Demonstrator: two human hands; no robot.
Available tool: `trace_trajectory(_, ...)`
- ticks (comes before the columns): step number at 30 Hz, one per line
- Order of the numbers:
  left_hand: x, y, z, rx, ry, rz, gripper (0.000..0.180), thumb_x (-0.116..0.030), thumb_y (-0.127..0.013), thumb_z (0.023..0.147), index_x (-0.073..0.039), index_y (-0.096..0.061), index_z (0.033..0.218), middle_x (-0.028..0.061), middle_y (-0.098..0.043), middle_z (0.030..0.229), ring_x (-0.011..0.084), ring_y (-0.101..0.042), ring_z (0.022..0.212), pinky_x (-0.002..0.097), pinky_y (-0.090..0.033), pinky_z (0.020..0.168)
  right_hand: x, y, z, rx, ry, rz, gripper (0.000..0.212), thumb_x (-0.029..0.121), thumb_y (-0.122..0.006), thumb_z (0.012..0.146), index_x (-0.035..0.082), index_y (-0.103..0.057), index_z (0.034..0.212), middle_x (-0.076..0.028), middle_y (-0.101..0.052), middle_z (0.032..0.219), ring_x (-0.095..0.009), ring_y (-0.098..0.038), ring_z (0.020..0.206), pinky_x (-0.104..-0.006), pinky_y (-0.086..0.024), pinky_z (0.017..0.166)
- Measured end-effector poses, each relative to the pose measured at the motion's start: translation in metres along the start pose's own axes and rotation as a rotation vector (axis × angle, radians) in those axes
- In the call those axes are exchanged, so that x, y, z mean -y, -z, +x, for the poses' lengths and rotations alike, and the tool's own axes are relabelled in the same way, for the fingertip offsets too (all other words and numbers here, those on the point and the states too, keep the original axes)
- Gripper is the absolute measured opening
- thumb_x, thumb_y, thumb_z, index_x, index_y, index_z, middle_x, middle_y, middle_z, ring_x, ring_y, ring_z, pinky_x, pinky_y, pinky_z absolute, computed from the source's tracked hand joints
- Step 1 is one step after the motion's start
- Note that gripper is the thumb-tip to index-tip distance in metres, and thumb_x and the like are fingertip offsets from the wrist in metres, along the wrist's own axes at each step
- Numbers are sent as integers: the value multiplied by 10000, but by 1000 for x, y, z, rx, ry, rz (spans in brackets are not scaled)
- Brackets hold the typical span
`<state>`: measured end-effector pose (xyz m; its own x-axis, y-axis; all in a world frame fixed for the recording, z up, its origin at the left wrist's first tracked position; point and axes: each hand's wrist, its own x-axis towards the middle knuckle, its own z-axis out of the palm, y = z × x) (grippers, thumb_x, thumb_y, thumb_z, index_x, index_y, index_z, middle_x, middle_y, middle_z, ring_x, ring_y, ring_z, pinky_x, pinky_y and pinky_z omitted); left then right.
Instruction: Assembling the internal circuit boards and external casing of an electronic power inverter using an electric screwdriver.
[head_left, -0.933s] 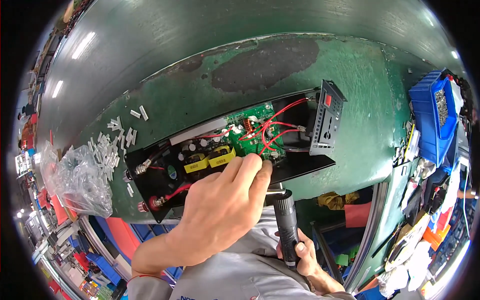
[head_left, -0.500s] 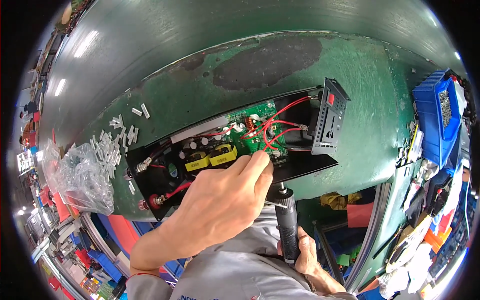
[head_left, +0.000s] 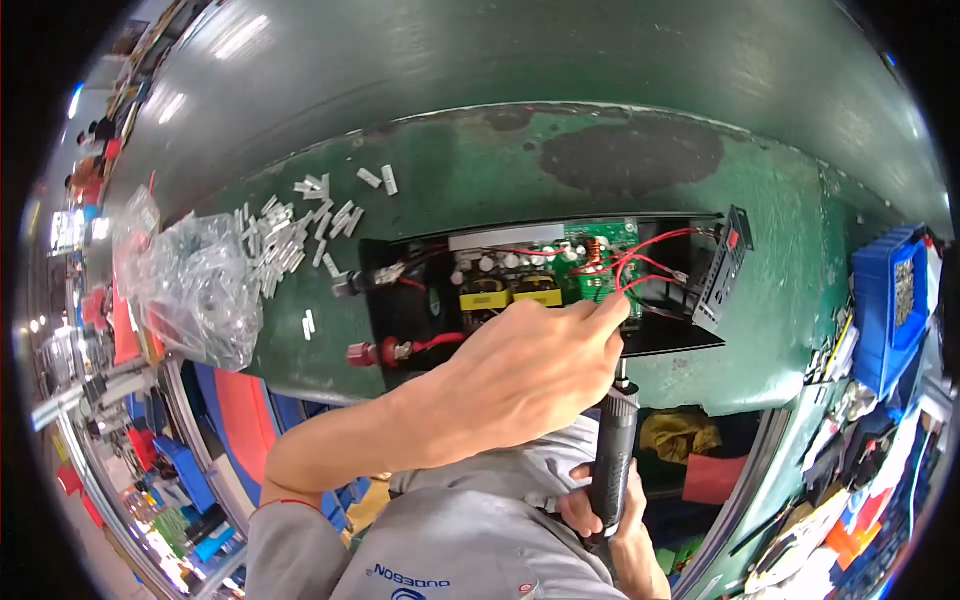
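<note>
A black metal housing (head_left: 680,340) lies on the green bench, holding a green circuit board (head_left: 622,240), yellow-wrapped transformers (head_left: 538,291) and red wires (head_left: 650,281). My left hand (head_left: 530,365) reaches over it, its fingers pressed together at the board's near right part beside the red wires; their tips are partly hidden, and I cannot make out what they grip. My right hand (head_left: 628,515) is wrapped around a black power screwdriver (head_left: 614,450), held upright below the housing's near edge. The screwdriver's tip points at that edge, close under my left fingers. A dark end panel (head_left: 722,270) stands tilted at the housing's right end, wired to the board.
Several small whitish strips (head_left: 285,240) lie scattered on the bench at left, beside a crumpled clear plastic bag (head_left: 205,290). At right stands a blue bin (head_left: 880,330) of small metal parts. A red terminal (head_left: 372,353) sticks out of the housing's left end.
The view has shifted, so the bench and housing appear further right. My left fingers stay at the board near the red wires. The screwdriver stays in my right hand, now more upright.
</note>
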<state>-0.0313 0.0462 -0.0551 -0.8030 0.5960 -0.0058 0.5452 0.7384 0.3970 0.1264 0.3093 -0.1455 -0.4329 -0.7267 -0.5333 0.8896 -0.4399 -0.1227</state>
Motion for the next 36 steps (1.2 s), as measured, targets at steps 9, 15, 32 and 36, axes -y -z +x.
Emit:
trace_trajectory(9,-30,-5,-37,-618,121,-156,245,-206,-797,807,-98,-665,983,-24,-550,835,104,-593,642,261,-448,489,27,21,-35,-661,756,-755,840,707,-408,948,-34,-519,1328,-67,-581,724,-150,-545,589,-260,-407,525)
trace_trajectory(15,-21,-7,-110,-847,158,-265,180,-128,-776,823,-85,-743,995,-24,-624,797,139,-609,588,273,-445,466,131,-31,-19,-1017,891,-1388,556,326,-601,1021,-8,-483,1450,-72,-640,1108,-137,-563,918,-263,-434,801)
trace_trajectory(32,59,-45,-227,-848,983,157,151,-62,-696,932,-25,-732,1074,112,-631,1038,219,-628,868,336,-522,755,125,-113,58,-754,1401,-1895,241,-59,-685,849,24,-666,1074,-163,-658,1144,-316,-638,1035,-394,-514,888)
trace_trajectory(36,69,-45,-216,-725,1060,-1,143,-48,-577,1005,7,-627,1127,131,-615,1069,299,-630,955,349,-515,782,112,-125,53,-552,1452,-1794,270,-86,-714,819,25,-669,1060,-163,-661,1119,-312,-654,985,-373,-531,853)
